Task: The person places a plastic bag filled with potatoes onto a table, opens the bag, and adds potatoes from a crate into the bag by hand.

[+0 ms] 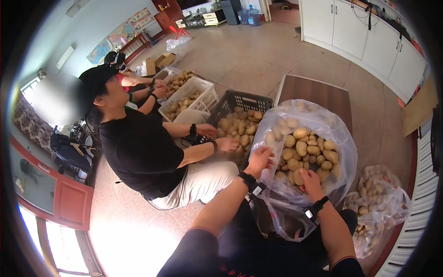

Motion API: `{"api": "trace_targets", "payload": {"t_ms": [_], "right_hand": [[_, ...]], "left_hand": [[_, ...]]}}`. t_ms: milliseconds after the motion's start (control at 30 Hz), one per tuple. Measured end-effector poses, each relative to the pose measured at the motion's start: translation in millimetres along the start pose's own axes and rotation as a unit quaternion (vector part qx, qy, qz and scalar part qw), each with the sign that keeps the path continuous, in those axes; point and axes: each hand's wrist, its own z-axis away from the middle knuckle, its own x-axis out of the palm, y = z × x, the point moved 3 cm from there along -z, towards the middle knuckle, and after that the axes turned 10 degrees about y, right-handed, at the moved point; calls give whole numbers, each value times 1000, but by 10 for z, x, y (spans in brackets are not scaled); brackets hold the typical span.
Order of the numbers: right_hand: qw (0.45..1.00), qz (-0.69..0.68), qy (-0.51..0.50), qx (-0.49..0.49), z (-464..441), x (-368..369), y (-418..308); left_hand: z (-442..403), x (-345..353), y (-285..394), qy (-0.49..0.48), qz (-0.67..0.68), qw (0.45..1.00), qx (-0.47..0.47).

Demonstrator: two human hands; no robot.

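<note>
A large clear plastic bag [344,138] stands open in front of me, with many potatoes [302,148] inside. My left hand [261,160] is at the bag's left rim, above the potatoes. Its fingers are slightly bent and apart, and no object shows in them. Low in the bag's mouth, my right hand [312,182] has its fingers closed around a potato [297,177] at the near side of the pile. The hand partly hides that potato.
On the left, a person in black [138,147] reaches into a dark crate [230,99] of potatoes. Beyond is a white crate [210,94] of potatoes beside other people. Another potato bag [378,198] lies at right. A brown board [318,92] lies behind my bag; white cabinets [350,27] line the wall.
</note>
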Motion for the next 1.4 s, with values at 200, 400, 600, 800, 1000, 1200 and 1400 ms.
{"api": "trace_targets", "payload": {"t_ms": [200,400,600,800,1000,1200,1400], "right_hand": [[991,-114,-70,10,75,58,102],[971,-176,-154,-38,89,167,14],[961,-227,-148,-48,28,226,71],[987,-62,44,-143,-242,-55,160],[939,211,138,-235,-220,-158,229],[893,318,49,-314,-21,32,298],[866,306,-25,-396,84,142,212]], "left_hand": [[291,310,-115,-132,-141,981,-10],[368,436,-186,-233,-152,957,-81],[389,443,-151,-291,-167,938,-89],[286,372,-30,-241,-33,966,-91],[141,115,185,-141,97,984,-39],[-157,-279,164,-8,188,982,-25],[-493,-763,3,103,244,964,-19]]}}
